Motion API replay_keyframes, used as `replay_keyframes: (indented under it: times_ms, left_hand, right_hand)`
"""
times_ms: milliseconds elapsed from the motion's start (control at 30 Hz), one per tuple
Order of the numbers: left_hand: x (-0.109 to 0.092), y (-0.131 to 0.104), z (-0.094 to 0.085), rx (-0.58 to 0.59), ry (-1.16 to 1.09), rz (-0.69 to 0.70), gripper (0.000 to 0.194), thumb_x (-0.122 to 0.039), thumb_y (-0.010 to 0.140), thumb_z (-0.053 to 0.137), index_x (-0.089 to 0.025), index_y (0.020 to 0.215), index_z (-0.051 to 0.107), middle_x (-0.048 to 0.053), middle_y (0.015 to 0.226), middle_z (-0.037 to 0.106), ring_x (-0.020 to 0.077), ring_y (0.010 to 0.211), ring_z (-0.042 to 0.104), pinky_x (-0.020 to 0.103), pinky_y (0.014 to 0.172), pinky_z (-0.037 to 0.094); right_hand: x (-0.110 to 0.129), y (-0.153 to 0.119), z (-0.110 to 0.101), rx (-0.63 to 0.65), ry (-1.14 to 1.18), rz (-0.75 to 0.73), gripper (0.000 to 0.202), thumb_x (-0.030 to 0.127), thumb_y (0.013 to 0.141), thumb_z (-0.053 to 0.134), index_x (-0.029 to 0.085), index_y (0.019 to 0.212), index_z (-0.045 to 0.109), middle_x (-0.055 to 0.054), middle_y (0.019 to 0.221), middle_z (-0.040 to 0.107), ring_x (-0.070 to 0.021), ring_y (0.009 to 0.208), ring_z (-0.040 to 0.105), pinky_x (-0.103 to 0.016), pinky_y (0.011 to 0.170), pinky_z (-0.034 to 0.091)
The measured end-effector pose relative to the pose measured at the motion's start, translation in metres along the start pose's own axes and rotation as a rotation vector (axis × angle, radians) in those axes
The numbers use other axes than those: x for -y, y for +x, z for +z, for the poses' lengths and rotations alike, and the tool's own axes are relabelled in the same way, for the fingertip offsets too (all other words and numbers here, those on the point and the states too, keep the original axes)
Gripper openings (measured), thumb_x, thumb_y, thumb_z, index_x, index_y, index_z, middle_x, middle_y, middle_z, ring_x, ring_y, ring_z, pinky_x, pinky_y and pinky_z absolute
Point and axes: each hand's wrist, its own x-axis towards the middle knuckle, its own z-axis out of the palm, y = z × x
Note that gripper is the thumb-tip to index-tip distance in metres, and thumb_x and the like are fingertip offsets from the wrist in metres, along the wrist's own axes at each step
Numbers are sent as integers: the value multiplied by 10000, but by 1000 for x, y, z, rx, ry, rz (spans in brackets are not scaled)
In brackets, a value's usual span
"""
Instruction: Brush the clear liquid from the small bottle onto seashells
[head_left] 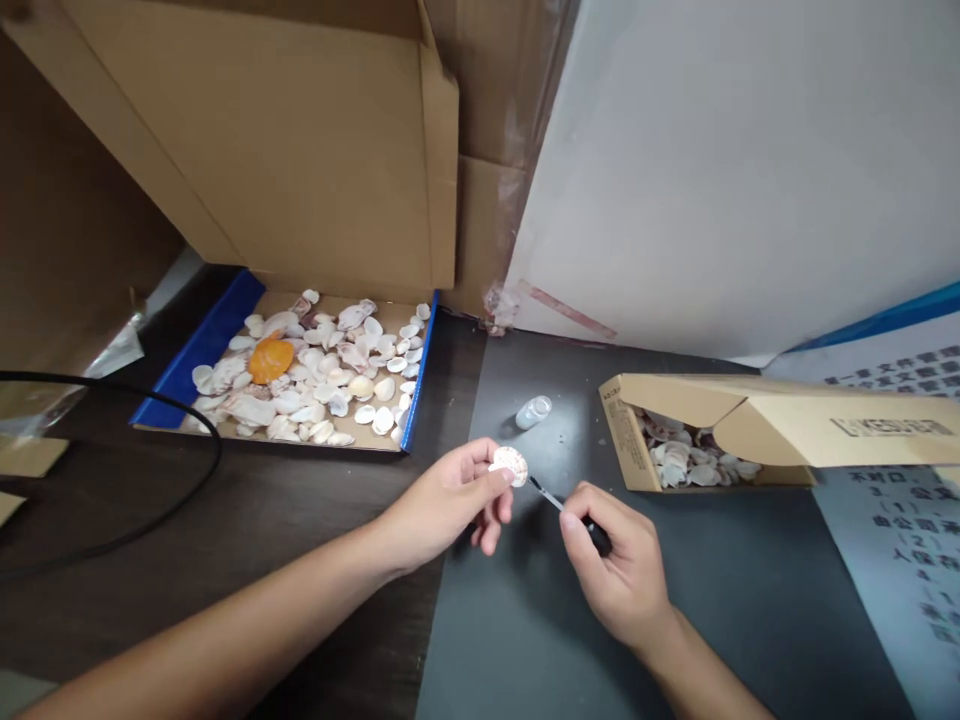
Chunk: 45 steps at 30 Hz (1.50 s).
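Head view. Left grip (454,500): closed on a speckled white seashell (510,466), pinched near the rim between thumb and fingers, above the counter (337,505). Right grip (619,560): clenched around the dark handle of a small brush (551,498), tip just beside the seashell; contact too fine to tell. Beyond both grips, on the grey mat (510,640): a small clear bottle (533,412), contents unclear. To the left: a blue-sided carton (187,360) of shells, including an orange scallop shell (271,360). To the right: a smaller cardboard box (626,435), also holding shells.

Possible faults:
1. Dropped seashell. Cause: slackened pinch on a thin rim.
2. Toppled bottle. Cause: forward sweep of either grip; narrow base.
3. Smeared fingertips or spotted mat. Cause: brush overshooting the rim, if wet; wetness not discernible.
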Motion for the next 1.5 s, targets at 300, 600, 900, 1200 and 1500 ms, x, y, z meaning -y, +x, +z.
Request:
replay_keyframes:
  times_ms: [300, 600, 900, 1200, 1500]
  left_hand:
    - [-6, -9, -7, 108, 50, -29, 343, -477, 899, 633, -184, 849, 463, -20, 799, 622, 60, 509, 548, 240, 559, 365]
    - [-7, -13, -6, 119, 91, -24, 360, -488, 898, 652, -187, 840, 463, -21, 820, 612, 54, 546, 505, 253, 610, 372]
    - [-5, -14, -6, 122, 112, -42, 314, -440, 915, 639, -192, 846, 460, -21, 808, 613, 62, 573, 494, 247, 604, 367]
    - [-4, -14, -6, 125, 117, -41, 323, -436, 917, 637, -187, 846, 443, -26, 800, 609, 57, 574, 489, 235, 596, 359]
    - [-6, -16, -5, 127, 152, -46, 275, -385, 937, 608, -184, 863, 434, -23, 823, 592, 55, 601, 485, 231, 613, 358]
  right_hand:
    - [2, 0, -7, 96, -40, 29, 277, 163, 935, 510, 222, 665, 485, 34, 583, 465, -109, 500, 443, -257, 493, 344]
    - [4, -1, -8, 199, -19, 32, 183, 170, 966, 494, 215, 809, 577, 26, 637, 584, -110, 521, 532, -247, 531, 413]
    - [3, -7, -6, 152, -79, 55, 58, 189, 949, 529, 232, 972, 561, 36, 654, 612, -121, 523, 597, -234, 540, 468]
    - [6, -6, -5, 96, -109, -6, 66, 168, 930, 542, 232, 945, 548, 54, 648, 601, -101, 505, 586, -211, 538, 462]
    - [6, -9, -2, 86, -128, 9, 72, 173, 948, 533, 239, 946, 506, 74, 671, 583, -78, 509, 565, -181, 529, 438]
